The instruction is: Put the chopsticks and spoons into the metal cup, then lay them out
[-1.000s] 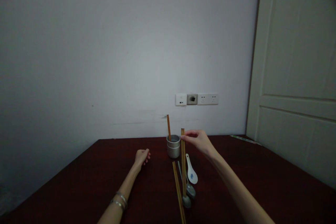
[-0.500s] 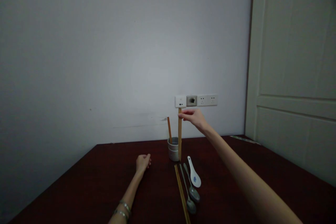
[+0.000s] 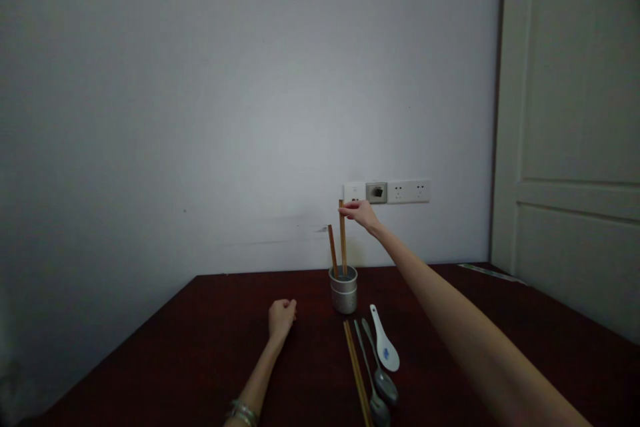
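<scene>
Light wooden chopsticks [image 3: 343, 240] are pinched near their top ends by my right hand [image 3: 358, 212]. They stand nearly upright, their lower ends inside a grey metal cup [image 3: 345, 298]. Darker reddish chopsticks [image 3: 333, 250] lean to the left in the same cup. My left hand [image 3: 283, 317] rests on the table in a loose fist, left of the cup and apart from it, with nothing visible in it. In front of the cup lie another pair of chopsticks [image 3: 357, 370], two metal spoons [image 3: 385, 387] [image 3: 379, 409] and a white ceramic spoon [image 3: 387, 353] with a blue mark.
The dark red table [image 3: 200, 360] meets a pale wall [image 3: 280, 113] at the back. Sockets [image 3: 409, 191] are set in the wall behind my right hand. A white panelled door [image 3: 575, 147] stands at the right. A flat strip [image 3: 493, 273] lies along the table's back right edge.
My right hand has moved the chopsticks from in front of the cup's right side to inside its mouth. The whole view has shifted slightly; my left hand still rests on the table.
</scene>
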A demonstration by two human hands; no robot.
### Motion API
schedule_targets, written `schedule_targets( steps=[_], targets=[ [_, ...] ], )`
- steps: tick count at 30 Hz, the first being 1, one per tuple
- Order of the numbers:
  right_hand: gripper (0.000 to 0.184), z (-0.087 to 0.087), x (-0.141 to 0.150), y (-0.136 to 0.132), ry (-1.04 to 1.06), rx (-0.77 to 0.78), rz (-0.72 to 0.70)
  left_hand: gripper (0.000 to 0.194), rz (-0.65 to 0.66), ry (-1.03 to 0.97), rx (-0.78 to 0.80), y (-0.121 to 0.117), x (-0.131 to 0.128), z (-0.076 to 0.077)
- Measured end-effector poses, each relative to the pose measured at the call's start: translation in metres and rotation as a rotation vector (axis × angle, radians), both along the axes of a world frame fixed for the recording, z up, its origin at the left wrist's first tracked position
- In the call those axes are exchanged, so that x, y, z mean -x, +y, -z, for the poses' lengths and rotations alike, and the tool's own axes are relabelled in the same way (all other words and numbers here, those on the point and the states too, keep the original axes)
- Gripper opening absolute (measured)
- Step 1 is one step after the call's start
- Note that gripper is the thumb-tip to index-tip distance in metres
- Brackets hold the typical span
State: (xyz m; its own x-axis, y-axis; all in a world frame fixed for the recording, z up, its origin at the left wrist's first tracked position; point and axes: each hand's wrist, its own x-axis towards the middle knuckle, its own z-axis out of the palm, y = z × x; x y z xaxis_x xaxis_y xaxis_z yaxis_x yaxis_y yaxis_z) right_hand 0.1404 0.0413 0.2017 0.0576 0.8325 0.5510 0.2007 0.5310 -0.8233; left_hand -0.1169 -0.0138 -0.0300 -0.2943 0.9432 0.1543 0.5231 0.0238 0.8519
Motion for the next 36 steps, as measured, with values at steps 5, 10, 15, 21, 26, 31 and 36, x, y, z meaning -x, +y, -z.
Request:
schedule_targets(
  steps=[5,10,15,21,26,31,36],
  targets=[
    [0.013,0.031,0.005,0.010,0.000,0.074,-0.013,0.031,0.004,0.030,-0.023,-0.004,-0.001,-0.002],
    [0.010,0.050,0.010,0.013,-0.003,0.141,-0.004,0.030,-0.008,0.035,-0.028,-0.003,0.000,0.000],
    [0.011,0.065,0.011,0.018,-0.012,0.185,-0.006,0.031,-0.007,0.051,-0.040,-0.002,0.000,0.002],
    [0.013,0.079,0.012,0.022,-0.022,0.215,-0.039,0.031,-0.013,0.055,-0.038,-0.003,0.000,0.001],
    [0.014,0.084,0.014,0.022,-0.025,0.219,-0.066,0.032,-0.017,0.070,-0.062,-0.001,0.002,0.005],
    [0.015,0.085,0.013,0.022,-0.012,0.233,-0.071,0.032,-0.012,0.063,-0.055,-0.003,0.001,0.004],
    [0.016,0.089,0.012,0.024,0.010,0.254,-0.075,0.031,-0.008,0.071,-0.055,-0.008,0.000,-0.002]
  ],
)
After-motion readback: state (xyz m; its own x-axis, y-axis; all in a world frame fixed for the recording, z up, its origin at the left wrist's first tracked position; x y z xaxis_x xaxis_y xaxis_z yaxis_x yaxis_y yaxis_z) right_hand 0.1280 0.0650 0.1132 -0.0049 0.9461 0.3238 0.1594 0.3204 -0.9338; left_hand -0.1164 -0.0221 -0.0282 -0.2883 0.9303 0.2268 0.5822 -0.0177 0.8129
